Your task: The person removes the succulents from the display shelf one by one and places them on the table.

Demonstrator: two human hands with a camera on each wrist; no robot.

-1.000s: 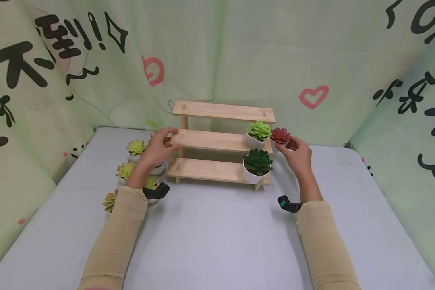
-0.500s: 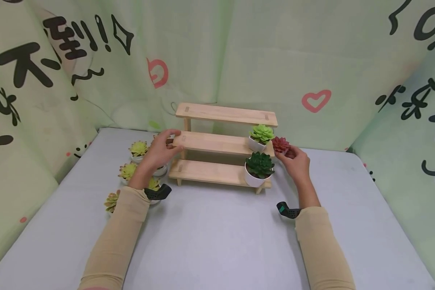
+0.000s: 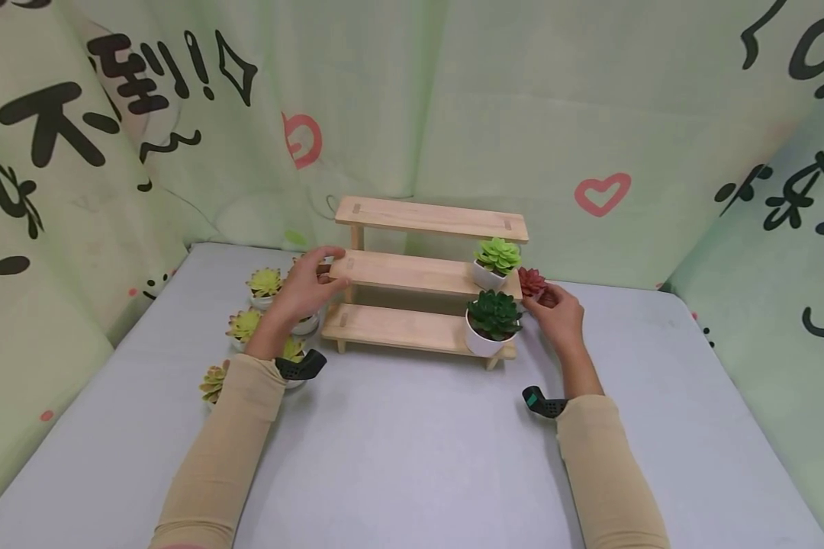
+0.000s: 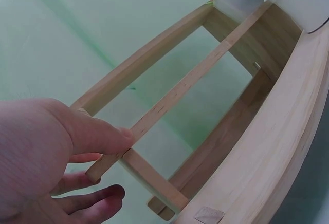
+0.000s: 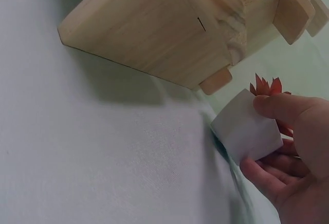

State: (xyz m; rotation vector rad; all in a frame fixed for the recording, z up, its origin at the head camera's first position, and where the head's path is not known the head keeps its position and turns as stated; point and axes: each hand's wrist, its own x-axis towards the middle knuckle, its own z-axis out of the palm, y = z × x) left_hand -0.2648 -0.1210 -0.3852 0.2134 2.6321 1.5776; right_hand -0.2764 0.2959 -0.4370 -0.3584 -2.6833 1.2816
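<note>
A three-tier wooden plant stand [image 3: 398, 271] stands at the back of the table. My left hand [image 3: 304, 286] grips the left end of its middle tier; in the left wrist view the thumb lies on one side of the board and fingers on the other. My right hand [image 3: 558, 314] holds a red succulent [image 3: 532, 282] just beyond the stand's right end. Its white pot [image 5: 247, 126] is pinched between thumb and fingers, tilted in the right wrist view. A light green succulent [image 3: 497, 257] in a white pot sits on the middle tier's right end. Below it, a dark green succulent [image 3: 494, 314] stands on the bottom tier.
Several yellow-green potted succulents [image 3: 243, 324] stand on the table at the left, partly hidden by the left arm. A pale green printed curtain [image 3: 508, 114] surrounds the back and sides of the white table [image 3: 412, 450].
The right hand and the red succulent have shifted slightly left and lower, closer to the stand's right end. My left hand keeps its grip. The head view has tilted a little.
</note>
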